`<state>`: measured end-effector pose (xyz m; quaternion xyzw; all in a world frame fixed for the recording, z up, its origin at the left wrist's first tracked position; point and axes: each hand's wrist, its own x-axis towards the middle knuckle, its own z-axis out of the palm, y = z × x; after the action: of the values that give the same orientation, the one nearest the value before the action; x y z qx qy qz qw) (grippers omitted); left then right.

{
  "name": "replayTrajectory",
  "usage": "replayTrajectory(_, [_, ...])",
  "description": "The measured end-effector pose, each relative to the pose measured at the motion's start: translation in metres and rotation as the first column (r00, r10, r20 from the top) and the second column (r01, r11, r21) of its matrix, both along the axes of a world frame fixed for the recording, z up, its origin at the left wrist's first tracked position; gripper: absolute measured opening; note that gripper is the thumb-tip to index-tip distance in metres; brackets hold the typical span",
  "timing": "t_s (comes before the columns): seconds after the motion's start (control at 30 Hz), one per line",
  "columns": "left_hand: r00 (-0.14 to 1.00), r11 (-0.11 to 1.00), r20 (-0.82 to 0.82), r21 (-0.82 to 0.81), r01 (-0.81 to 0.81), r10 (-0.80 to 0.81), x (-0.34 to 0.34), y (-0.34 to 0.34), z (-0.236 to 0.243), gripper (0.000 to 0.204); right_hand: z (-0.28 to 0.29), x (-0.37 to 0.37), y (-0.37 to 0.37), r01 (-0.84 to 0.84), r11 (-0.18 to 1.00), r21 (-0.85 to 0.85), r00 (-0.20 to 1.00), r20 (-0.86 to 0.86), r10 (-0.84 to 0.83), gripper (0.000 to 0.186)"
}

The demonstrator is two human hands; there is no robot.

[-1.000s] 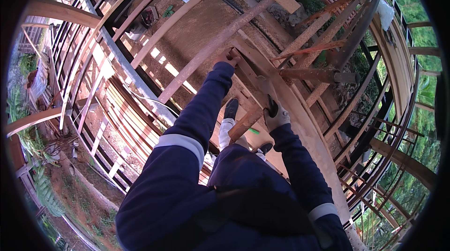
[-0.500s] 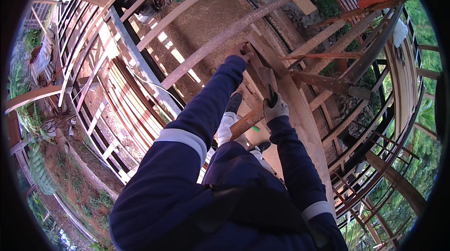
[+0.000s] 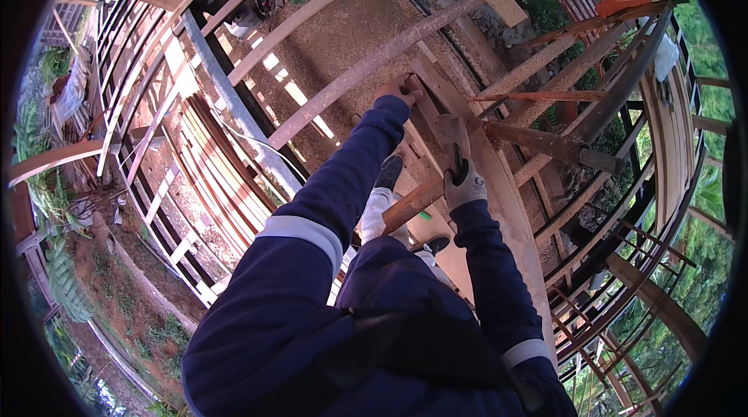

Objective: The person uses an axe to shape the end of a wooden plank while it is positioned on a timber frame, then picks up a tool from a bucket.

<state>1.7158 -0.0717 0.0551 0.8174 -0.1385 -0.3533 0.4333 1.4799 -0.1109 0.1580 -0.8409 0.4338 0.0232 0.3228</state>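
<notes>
Left hand, bare, fingers closed on wooden beam. Right hand, gloved, fingers wrapped round dark tool handle, just below left hand on beam.

My left hand grips the top of a narrow, weathered brown timber upright; my gloved right hand closes on a dark handle just below it. Right of my grip, rust-brown wooden cross braces crowd in, leaving only narrow gaps. Left of it, a long pale timber rail slants past, with open air over the sandy ground beyond. Beneath my right hand a short reddish board bars the way down.
</notes>
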Motion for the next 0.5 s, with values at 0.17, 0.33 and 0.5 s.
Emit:
replayTrajectory(0.17, [0.999,1.0,0.038,0.013,0.006,-0.007,-0.006,-0.003,0.022,0.055,-0.003,-0.017,0.008,0.062,0.993,0.103,0.935,0.343,-0.094,0.033])
replayTrajectory(0.33, [0.999,0.998,-0.037,-0.062,0.033,-0.036,0.0,-0.001,0.012,0.061,-0.02,0.001,-0.001,-0.065,0.998,-0.026,0.986,-0.153,0.061,0.035])
replayTrajectory(0.5, [0.999,0.999,-0.017,0.028,0.031,-0.031,0.002,-0.001,-0.009,0.061,0.009,-0.009,-0.007,-0.021,1.0,0.023,1.0,-0.005,0.021,0.037])
